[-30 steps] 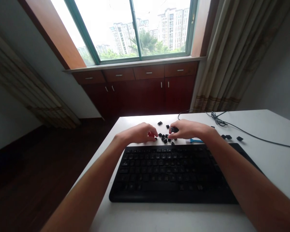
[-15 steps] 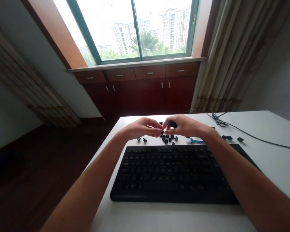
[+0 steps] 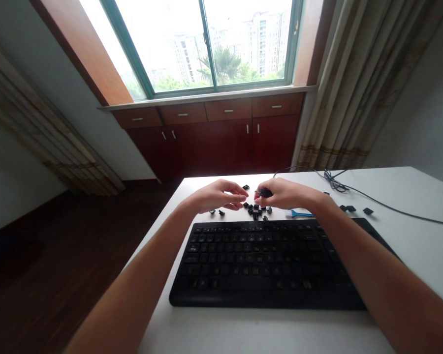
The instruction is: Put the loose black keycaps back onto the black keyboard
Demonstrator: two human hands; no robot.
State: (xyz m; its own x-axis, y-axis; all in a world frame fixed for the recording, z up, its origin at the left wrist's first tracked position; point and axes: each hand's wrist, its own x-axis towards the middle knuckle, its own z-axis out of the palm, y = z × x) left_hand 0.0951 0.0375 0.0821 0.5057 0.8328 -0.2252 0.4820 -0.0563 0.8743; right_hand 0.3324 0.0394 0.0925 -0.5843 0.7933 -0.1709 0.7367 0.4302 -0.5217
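Keycaps (image 3: 254, 211) just behind keyboard's top edge (image 3: 251, 222)

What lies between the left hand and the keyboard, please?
Two black keycaps lie between the left hand and the black keyboard, in the head view.

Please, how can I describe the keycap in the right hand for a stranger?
Start at the black keyboard on the table. Beyond its far edge, the right hand pinches one keycap above a pile of loose keycaps. Only this one is lifted.
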